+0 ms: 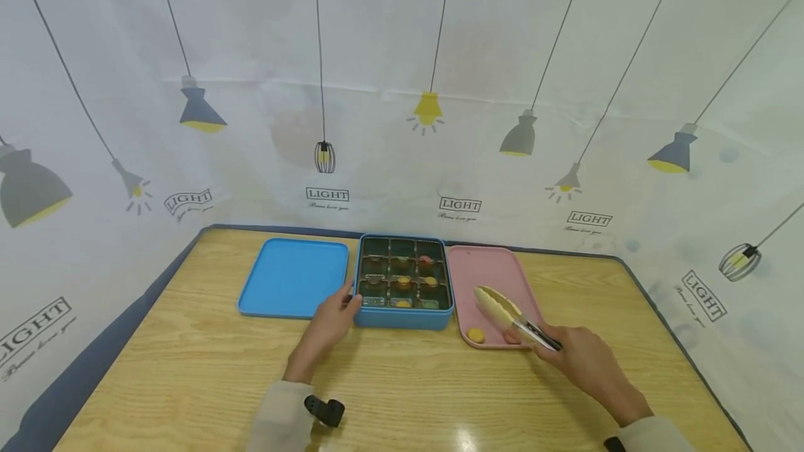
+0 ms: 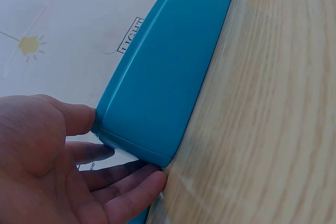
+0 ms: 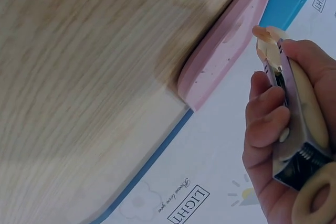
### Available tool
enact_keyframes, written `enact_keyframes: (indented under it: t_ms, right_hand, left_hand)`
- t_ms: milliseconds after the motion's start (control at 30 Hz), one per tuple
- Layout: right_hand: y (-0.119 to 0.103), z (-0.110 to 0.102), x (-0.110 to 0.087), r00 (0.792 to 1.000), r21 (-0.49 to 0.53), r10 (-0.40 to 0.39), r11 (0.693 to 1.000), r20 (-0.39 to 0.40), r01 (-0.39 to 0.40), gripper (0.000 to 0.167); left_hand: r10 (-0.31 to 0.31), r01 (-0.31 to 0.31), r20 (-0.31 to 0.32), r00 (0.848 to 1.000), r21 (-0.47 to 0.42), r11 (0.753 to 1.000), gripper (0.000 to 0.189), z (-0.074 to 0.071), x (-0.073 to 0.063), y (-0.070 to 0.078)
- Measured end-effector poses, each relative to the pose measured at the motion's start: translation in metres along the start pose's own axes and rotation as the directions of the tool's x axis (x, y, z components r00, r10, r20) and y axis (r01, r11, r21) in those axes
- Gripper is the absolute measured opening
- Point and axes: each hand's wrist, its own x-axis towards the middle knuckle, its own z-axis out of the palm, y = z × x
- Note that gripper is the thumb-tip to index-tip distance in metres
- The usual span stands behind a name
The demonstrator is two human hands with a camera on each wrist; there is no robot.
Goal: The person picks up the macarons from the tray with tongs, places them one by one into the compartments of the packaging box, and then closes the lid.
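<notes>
My left hand [image 1: 329,323] rests at the front left corner of a blue box [image 1: 402,319]. Its thumb lies at the rim and the fingers [image 2: 126,182] extend loosely along the side. Clear dividers split the box into several compartments, some with small yellow, orange or red pieces. My right hand [image 1: 584,361] grips metal tongs [image 1: 534,332] with cream scalloped tips, angled over a pink tray [image 1: 486,267]. A round yellow piece [image 1: 475,335] and a reddish piece [image 1: 510,336] lie at the tray's near end. I cannot tell whether the tongs hold anything.
A flat blue lid [image 1: 295,277] lies left of the box. The wooden table [image 1: 402,389] ends at a dark blue edge, and a white curtain [image 1: 377,40] printed with lamps hangs behind and beside it.
</notes>
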Motion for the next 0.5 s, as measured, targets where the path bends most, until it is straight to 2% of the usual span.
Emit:
enact_keyframes:
  t_ms: [133, 367, 500]
  right_hand:
    - [-0.007, 0.000, 0.007, 0.999, 0.020, -0.011, 1.000, -0.039, 0.012, 0.033]
    - [-0.024, 0.002, 0.023, 0.995, 0.078, 0.005, 0.997, -0.102, 0.003, 0.050]
    - [-0.036, 0.003, 0.032, 0.991, 0.092, -0.020, 0.995, -0.133, 0.032, 0.047]
  left_hand:
    - [0.000, 0.000, -0.004, 1.000, 0.015, 1.000, 0.058, 0.000, 0.001, 0.000]
    - [0.007, -0.007, -0.012, 1.000, 0.014, 1.000, 0.058, 0.000, 0.002, -0.001]
    - [0.010, -0.010, -0.014, 1.000, 0.013, 1.000, 0.058, 0.000, 0.002, -0.001]
